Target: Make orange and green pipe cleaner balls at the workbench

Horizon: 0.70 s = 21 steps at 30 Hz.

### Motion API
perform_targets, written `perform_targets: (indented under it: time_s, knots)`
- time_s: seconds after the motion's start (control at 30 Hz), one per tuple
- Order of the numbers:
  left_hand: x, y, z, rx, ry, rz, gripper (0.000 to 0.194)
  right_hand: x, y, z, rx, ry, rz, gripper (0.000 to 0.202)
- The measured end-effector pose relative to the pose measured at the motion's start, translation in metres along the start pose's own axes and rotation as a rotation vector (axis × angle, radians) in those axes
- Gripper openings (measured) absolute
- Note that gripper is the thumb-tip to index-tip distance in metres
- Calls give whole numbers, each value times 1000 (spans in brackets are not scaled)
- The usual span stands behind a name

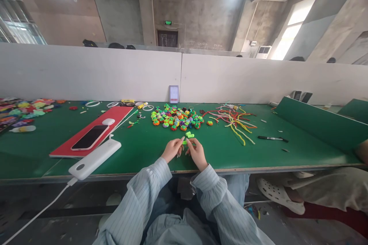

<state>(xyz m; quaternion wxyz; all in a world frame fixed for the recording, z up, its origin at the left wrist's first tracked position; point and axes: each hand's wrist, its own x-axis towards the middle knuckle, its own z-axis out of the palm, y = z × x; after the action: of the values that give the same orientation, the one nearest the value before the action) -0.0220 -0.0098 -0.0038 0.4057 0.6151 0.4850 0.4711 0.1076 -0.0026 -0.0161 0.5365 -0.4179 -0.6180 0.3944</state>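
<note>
Between my fingertips, near the table's front edge, is a small bright green piece (184,142). My left hand (173,149) pinches its left end, and my right hand (197,152) pinches its right end. Just beyond my fingers lie a few similar green pieces (189,134). Farther back is a pile of small multicoloured fuzzy items (176,118). To the right of the pile, red, yellow and pale fuzzy stems (237,122) lie loosely tangled.
The green table (138,157) holds a red board (64,147) with a phone (90,137), and a white power bank (94,159) at left. A marker (271,138) lies at right. A white partition (129,72) stands behind. Another person's leg and white shoe (280,195) show lower right.
</note>
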Motion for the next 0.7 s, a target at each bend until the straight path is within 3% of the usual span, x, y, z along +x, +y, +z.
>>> perform_targets:
  time_s: [0.7]
  knots:
    - [-3,0,-3,8,-116,66,31,-1,-4,-2,-156,-36,-5,43]
